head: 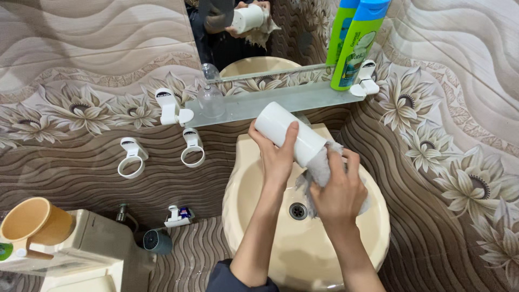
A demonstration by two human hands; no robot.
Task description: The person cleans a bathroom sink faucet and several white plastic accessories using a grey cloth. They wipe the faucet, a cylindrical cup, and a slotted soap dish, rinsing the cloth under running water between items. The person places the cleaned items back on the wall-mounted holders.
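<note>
My left hand point(277, 157) grips a white cylindrical container point(289, 133), held tilted over the cream washbasin point(243, 189). My right hand point(339, 189) presses a grey cloth point(319, 167) against the container's lower end. Both hands hover above the basin's drain point(297, 211). The mirror point(243, 32) above reflects the container and the hands.
A glass shelf point(281, 100) on white brackets carries a green bottle with a blue cap point(354, 46) and a clear glass dome point(211, 100). Two white ring holders point(132, 159) hang on the tiled wall. An orange mug point(35, 221) stands on a cream cistern at lower left.
</note>
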